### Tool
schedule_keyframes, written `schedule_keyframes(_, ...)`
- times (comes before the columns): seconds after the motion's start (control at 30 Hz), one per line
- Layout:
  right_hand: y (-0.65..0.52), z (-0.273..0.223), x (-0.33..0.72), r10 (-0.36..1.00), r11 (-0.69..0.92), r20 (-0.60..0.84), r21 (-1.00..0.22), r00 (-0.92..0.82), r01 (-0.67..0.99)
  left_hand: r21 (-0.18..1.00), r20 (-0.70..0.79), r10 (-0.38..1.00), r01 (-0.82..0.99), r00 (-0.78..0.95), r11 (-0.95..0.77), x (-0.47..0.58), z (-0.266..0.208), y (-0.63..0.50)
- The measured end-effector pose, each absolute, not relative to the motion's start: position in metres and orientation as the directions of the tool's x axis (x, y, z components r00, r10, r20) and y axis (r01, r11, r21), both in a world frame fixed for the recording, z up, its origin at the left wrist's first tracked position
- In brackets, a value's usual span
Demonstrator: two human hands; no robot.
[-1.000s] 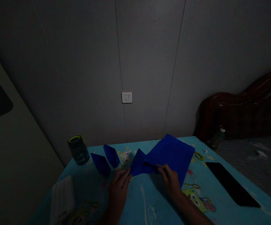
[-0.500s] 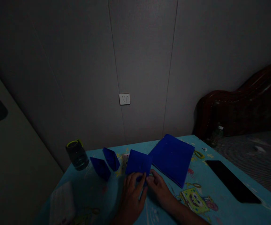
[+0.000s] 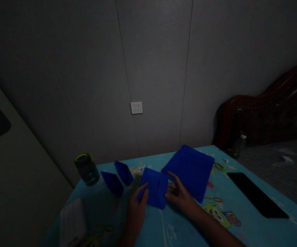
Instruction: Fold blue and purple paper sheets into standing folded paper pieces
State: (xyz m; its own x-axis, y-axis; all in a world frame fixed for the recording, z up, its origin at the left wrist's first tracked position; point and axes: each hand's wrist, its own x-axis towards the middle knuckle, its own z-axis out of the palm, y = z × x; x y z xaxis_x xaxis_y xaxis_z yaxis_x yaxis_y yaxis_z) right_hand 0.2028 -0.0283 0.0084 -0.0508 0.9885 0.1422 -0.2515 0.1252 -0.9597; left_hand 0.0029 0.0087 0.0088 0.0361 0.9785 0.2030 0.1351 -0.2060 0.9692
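Note:
A folded square of blue paper (image 3: 152, 188) lies near the front middle of the table, with a crease or flap edge running down its right part. My left hand (image 3: 137, 206) pinches its left edge, thumb on top. At the right edge, the thumb and curled fingers of my right hand (image 3: 178, 193) grip the paper, the index finger stretched out above it. Two folded blue paper shapes (image 3: 112, 183) (image 3: 124, 173) stand to the left. Behind my right hand lies a stack of larger blue paper sheets (image 3: 189, 169).
A dark bottle with a yellow-green rim (image 3: 86, 169) stands at the table's left edge, near a whitish box (image 3: 72, 223). Yellow-handled scissors (image 3: 220, 166) lie partly under the stack. A black slab (image 3: 256, 195) rests on the right of the patterned tablecloth (image 3: 179, 226).
Both hands have moved apart to opposite side edges of the folded paper, which has come slightly nearer and shows a creased face. Earlier both hands pressed together at its near edge.

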Motion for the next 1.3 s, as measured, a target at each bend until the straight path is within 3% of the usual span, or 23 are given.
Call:
schedule_keyframes(0.07, -0.029, 0.008, 0.215, 0.98, 0.193, 0.197, -0.973, -0.017, -0.124, 0.979, 0.163, 0.986, 0.118, 0.045, -0.167, 0.003, 0.009, 0.011)
schedule_keyframes(0.23, -0.032, 0.016, 0.237, 0.955, 0.265, 0.214, -0.929, -0.207, 0.259, 0.982, 0.132, 0.986, 0.126, 0.1, -0.145, 0.006, 0.008, 0.01)
schedule_keyframes(0.4, -0.025, 0.01, 0.239, 0.94, 0.319, 0.271, -0.913, -0.207, 0.255, 0.962, 0.172, 0.966, 0.178, 0.191, -0.207, 0.007, 0.011, 0.002)
schedule_keyframes(0.57, -0.022, 0.001, 0.232, 0.96, 0.275, 0.28, -0.916, -0.026, 0.292, 0.917, 0.3, 0.934, 0.211, 0.196, -0.339, 0.008, 0.006, -0.003)
schedule_keyframes(0.7, -0.023, 0.004, 0.226, 0.979, 0.173, 0.182, -0.98, 0.092, 0.096, 0.945, 0.234, 0.961, 0.198, 0.147, -0.261, 0.012, -0.001, 0.0)
schedule_keyframes(0.83, -0.021, 0.007, 0.224, 0.99, 0.131, 0.128, -0.99, 0.068, -0.054, 0.969, 0.226, 0.967, 0.075, 0.115, -0.235, 0.011, 0.001, 0.004)
schedule_keyframes(1.0, -0.023, 0.007, 0.228, 0.975, 0.211, 0.221, -0.96, 0.032, 0.184, 0.953, 0.223, 0.959, 0.169, 0.173, -0.251, 0.004, -0.002, 0.012)
schedule_keyframes(1.13, -0.031, 0.013, 0.231, 0.939, 0.288, 0.34, -0.849, 0.041, 0.444, 0.896, 0.314, 0.937, 0.279, 0.152, -0.346, 0.001, -0.006, 0.014)
schedule_keyframes(1.3, -0.033, 0.016, 0.23, 0.862, 0.459, 0.506, -0.797, 0.021, 0.393, 0.851, 0.459, 0.872, 0.198, 0.17, -0.486, 0.002, -0.006, 0.012)
